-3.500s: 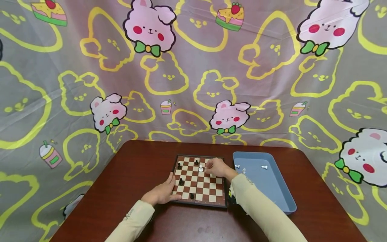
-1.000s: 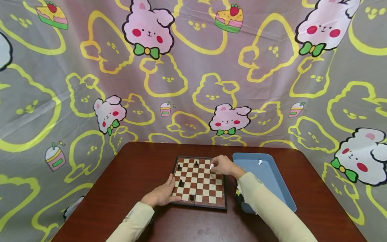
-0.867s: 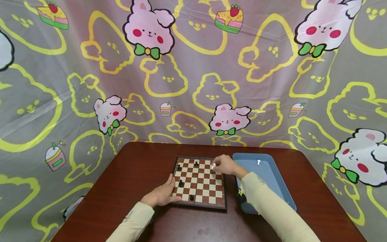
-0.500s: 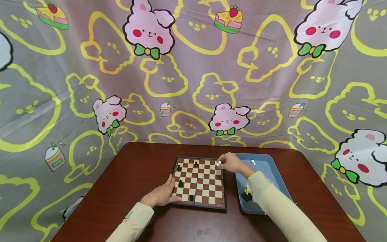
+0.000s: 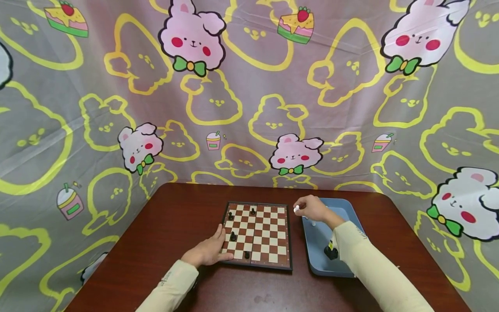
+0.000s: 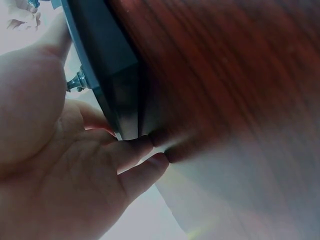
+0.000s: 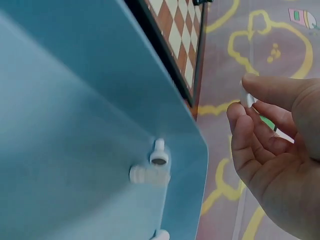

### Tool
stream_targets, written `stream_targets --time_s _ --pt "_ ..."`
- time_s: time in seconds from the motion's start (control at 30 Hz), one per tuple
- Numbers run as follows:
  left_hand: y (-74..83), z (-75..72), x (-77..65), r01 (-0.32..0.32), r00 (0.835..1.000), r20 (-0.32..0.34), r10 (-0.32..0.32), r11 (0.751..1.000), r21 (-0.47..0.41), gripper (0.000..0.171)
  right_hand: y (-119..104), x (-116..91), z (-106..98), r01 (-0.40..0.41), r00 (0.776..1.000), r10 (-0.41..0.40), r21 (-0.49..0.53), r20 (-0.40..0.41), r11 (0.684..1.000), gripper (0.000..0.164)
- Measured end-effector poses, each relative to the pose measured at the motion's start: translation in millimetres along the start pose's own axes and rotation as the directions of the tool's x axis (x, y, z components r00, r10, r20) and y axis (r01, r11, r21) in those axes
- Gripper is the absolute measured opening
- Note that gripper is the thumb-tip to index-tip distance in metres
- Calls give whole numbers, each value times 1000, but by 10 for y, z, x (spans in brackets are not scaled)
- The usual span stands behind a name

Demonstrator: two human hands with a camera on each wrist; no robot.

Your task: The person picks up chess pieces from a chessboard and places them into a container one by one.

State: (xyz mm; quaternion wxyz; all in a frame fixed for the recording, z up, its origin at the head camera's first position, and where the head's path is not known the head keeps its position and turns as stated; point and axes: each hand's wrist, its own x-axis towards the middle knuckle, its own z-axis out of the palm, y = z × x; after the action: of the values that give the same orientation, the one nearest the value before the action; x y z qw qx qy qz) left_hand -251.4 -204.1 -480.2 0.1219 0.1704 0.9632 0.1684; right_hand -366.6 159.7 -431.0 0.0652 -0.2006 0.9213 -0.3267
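Observation:
In the head view, my left hand rests against the left edge and near corner of a brown-and-cream chessboard. Its fingers are mostly straight, and the thumb lies along the near edge. The left wrist view shows the fingertips beside the dark board frame. Thumb and fingers of my right hand pinch a white chess piece, held up between the board and the blue tray. In the right wrist view this white piece is partly covered by the fingers. Several black chess pieces stand on the board.
Loose white chess pieces lie in the tray, some hidden behind my right hand in the head view. The tray's raised rim stands just right of the board on the brown table. A patterned cloth hangs behind.
A white piece stood on the board 3.5 seconds ago and is gone from there. My right hand, pinching a white piece, has moved right, off the board toward the tray. My left hand stays put.

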Motion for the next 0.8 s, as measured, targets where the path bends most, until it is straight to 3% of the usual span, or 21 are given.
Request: stream_targets --time_s 0.37,0.8 --pt "9 -5 -6 12 1000 7 -12 1000 -6 97 279 -150 -171 29 999 -30 -7 -33 1000 18" --pt "11 -2 -14 11 1000 -3 -11 1000 -11 97 538 -293 -226 15 999 -17 -37 -48 999 18"
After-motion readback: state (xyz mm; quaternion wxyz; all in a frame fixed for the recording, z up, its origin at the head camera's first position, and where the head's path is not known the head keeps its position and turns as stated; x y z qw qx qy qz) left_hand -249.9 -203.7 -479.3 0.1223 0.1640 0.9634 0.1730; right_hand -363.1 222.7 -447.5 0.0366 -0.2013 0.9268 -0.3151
